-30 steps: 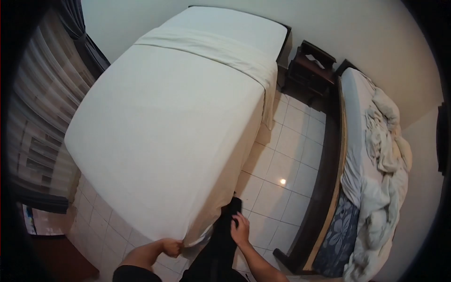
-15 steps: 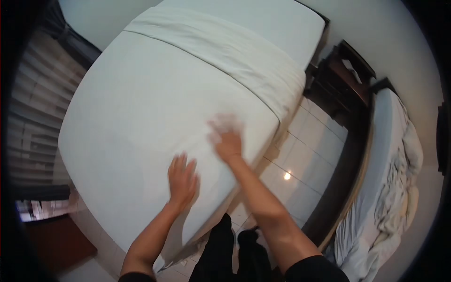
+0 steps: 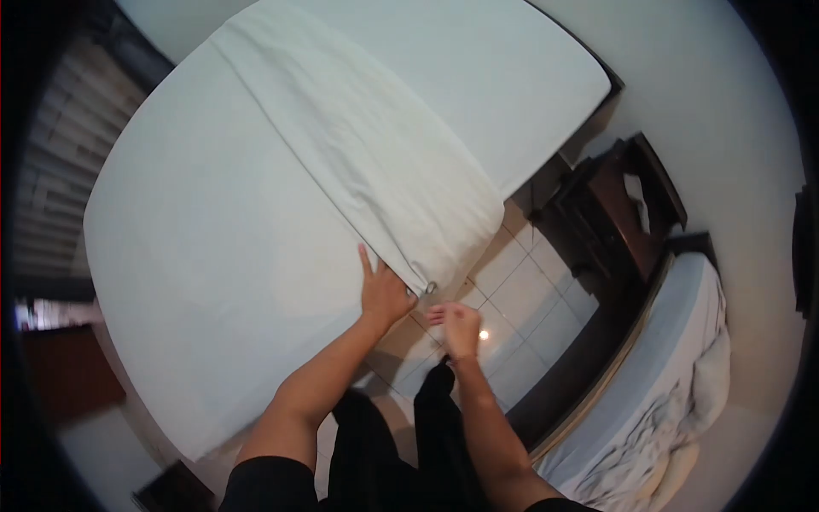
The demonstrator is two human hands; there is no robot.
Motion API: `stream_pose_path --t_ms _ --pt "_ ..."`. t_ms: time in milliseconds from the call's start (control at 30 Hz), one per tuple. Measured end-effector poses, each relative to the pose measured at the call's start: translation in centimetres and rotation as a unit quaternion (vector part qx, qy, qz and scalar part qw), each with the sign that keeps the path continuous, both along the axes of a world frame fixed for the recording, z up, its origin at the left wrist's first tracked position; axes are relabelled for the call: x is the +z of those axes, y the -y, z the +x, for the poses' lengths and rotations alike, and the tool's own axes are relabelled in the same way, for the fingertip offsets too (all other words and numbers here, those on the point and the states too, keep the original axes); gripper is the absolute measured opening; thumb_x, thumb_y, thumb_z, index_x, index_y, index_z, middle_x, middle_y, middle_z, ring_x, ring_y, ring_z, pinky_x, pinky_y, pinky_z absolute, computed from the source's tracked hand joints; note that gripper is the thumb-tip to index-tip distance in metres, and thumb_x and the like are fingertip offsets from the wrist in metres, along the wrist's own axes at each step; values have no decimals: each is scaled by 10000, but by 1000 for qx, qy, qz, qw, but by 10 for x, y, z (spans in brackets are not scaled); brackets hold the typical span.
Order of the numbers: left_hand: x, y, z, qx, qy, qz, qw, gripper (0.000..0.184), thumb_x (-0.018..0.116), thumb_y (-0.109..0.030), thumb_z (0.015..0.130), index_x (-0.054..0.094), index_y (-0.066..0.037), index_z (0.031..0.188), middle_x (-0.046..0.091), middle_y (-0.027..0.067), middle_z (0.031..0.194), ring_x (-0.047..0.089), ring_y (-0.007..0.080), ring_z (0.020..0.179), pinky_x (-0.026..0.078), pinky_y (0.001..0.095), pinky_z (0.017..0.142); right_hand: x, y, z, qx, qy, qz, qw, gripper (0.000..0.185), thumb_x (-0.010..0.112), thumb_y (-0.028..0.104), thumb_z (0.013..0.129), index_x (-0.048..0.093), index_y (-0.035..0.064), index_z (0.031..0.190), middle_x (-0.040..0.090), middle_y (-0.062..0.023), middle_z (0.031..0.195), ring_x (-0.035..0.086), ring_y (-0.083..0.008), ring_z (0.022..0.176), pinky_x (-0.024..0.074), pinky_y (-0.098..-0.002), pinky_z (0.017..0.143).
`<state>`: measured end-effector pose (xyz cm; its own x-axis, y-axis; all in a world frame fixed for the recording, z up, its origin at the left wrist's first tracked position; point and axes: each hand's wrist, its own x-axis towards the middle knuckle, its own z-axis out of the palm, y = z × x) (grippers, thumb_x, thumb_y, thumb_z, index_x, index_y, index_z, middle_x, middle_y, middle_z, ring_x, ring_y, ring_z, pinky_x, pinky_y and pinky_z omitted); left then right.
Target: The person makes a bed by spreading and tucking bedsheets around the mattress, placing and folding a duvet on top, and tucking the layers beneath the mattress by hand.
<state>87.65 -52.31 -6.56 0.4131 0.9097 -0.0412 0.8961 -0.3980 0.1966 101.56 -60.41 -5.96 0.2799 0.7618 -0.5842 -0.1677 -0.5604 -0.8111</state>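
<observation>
A cream folded blanket [image 3: 375, 128] lies as a band across the bed with its white sheet [image 3: 196, 247]. My left hand [image 3: 386, 294] rests on the mattress edge beside the blanket's near corner. Its fingers are spread, one pointing up along the fold. Just off the bed's side, near that same corner, my right hand [image 3: 459, 328] is closed with curled fingers. Motion smears its fingertips, and whatever they hold cannot be made out. The blanket's end hangs over the bed side above it.
A dark wooden nightstand [image 3: 606, 213] stands past the bed's side. To the right is a second bed [image 3: 648, 375] with rumpled bedding. White floor tiles [image 3: 520, 282] run between the beds. A sheer curtain [image 3: 68, 145] hangs at the left, above a brown piece of furniture [image 3: 72, 371].
My view has shifted toward the nightstand side. Both hands have moved from flat on the white sheet to the blanket's near corner. The right hand has left the bed top and closed.
</observation>
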Motion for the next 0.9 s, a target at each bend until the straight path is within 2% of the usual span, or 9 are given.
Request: stream_pose_path --t_ms 67,167,333,400,433,533,667,800,900 --pt "-10 6 15 3 -8 -20 1000 538 501 -395 813 529 -110 1268 433 161 1371 288 394 1321 69 638 1065 9 -19 53 2 271 50 961 223 479 127 906 664 2 891 669 -74 874 614 -135 791 469 -253 722" --pt "-45 12 29 -18 -110 45 993 485 533 -338 799 568 -90 1214 511 143 1297 375 360 1277 173 566 1079 -5 -75 111 -10 305 113 946 267 459 178 938 652 -4 914 658 -80 912 591 -124 824 451 -252 739" --pt "-13 39 19 91 298 -93 946 444 580 45 702 560 46 1146 610 149 1146 549 256 1113 410 359 965 -64 -162 142 -56 301 233 923 314 415 226 961 628 -2 930 620 -118 856 556 -174 793 440 -290 762" --pt "-14 60 29 330 634 -135 687 356 595 93 758 564 55 1111 645 125 1032 609 171 969 467 298 842 -85 -167 146 -71 182 195 961 371 389 270 976 597 -33 929 599 -145 836 537 -167 793 428 -284 768" --pt "-10 58 35 338 632 -136 684 356 595 93 758 564 55 1111 645 125 1032 609 171 969 467 298 842 -86 -171 142 -64 181 190 963 371 389 270 976 597 -33 929 599 -145 836 537 -167 793 428 -284 768" --pt "1 54 49 489 698 -147 502 170 601 -33 871 580 14 1033 631 33 877 577 80 817 449 220 763 -84 -181 129 -96 321 211 918 540 345 390 995 531 -46 736 545 -71 693 482 -155 658 412 -317 639" --pt "-30 81 48 537 603 -160 568 116 610 -88 893 572 1 957 627 56 920 568 66 822 449 208 744 -32 -178 161 129 347 30 928 622 311 416 999 469 -54 624 490 -75 578 421 -158 578 376 -345 571" --pt "-46 87 65 599 478 -171 619 92 617 -74 886 554 -9 901 617 33 879 544 61 801 434 204 742 -69 -180 167 118 318 129 932 662 336 386 994 398 -76 525 343 -123 422 310 -161 461 289 -403 466" --pt "-40 87 76 571 581 -82 574 99 627 -77 879 565 -6 911 624 32 884 546 62 804 427 205 746 -83 -176 179 155 300 116 934 614 409 347 974 408 -81 535 369 -155 439 330 -179 447 297 -392 462"
